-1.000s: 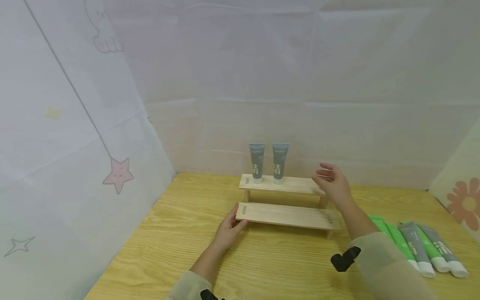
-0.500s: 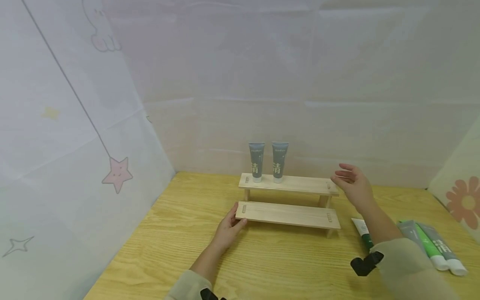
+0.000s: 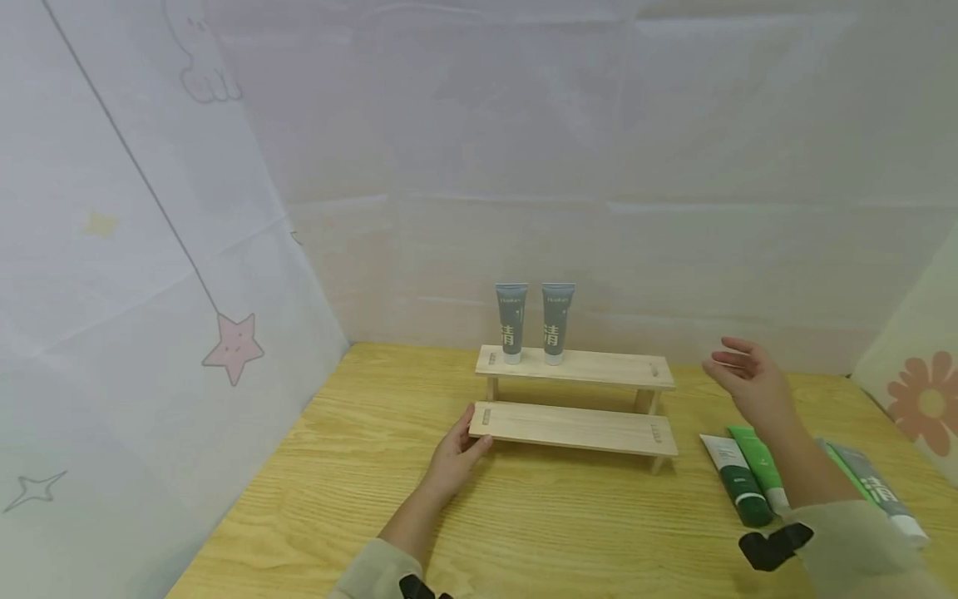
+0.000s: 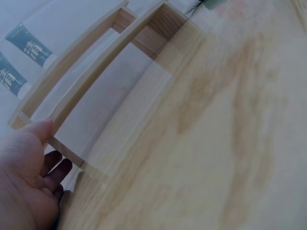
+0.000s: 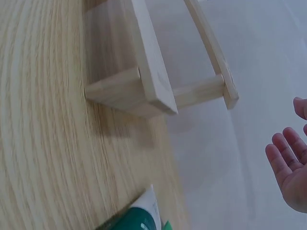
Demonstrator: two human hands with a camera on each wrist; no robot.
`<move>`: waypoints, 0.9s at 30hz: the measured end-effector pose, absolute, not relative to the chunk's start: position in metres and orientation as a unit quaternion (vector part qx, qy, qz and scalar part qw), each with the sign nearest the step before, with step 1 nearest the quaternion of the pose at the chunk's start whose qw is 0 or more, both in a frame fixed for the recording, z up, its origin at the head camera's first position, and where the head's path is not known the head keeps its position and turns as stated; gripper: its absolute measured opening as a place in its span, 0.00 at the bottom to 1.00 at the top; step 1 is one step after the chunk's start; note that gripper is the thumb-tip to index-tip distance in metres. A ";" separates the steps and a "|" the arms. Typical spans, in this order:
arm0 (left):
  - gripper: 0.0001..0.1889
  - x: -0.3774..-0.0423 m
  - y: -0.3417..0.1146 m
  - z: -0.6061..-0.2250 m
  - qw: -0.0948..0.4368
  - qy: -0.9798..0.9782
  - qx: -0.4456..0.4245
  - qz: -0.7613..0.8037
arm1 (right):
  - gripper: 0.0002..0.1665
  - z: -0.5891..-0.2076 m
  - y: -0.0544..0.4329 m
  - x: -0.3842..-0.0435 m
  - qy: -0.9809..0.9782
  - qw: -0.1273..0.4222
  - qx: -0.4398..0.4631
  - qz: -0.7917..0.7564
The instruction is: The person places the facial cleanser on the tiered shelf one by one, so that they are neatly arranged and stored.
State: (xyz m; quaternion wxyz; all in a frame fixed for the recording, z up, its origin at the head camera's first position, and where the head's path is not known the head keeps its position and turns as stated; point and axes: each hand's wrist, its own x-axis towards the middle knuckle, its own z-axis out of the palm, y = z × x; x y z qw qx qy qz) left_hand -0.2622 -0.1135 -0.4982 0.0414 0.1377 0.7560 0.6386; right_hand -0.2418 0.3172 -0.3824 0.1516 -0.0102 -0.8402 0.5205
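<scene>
A two-tier wooden display stand [image 3: 572, 429] stands at the back of the table. My left hand [image 3: 452, 459] grips the left end of its lower board, and in the left wrist view the thumb lies on the board's end with the fingers lower, around the leg. Two grey-blue squeeze tubes [image 3: 512, 323] stand upright on their white caps on the left half of the upper board. My right hand [image 3: 756, 387] is raised to the right of the stand, fingers relaxed, holding nothing. In the right wrist view the same hand [image 5: 292, 167] shows at the right edge, apart from the stand.
Right of the stand, under the right forearm, several tubes lie on the table: a white and dark green tube [image 3: 737, 481], a bright green tube [image 3: 759, 466] and a grey tube [image 3: 876, 487]. A patterned cloth backdrop [image 3: 479, 191] rises behind and at both sides.
My right hand has moved right, away from the upper board's right end to over the lying tubes. The left hand has stayed at the lower board; the standing tubes have not moved.
</scene>
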 end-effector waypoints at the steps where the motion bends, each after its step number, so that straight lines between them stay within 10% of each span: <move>1: 0.39 -0.262 -0.114 -0.498 0.043 0.756 0.138 0.638 | 0.34 -0.383 0.320 -0.241 -0.841 0.151 -0.012 0.519; 27: 0.40 -0.263 -0.113 -0.498 0.053 0.760 0.140 0.632 | 0.40 -0.410 0.386 -0.206 -0.858 0.145 -0.095 0.484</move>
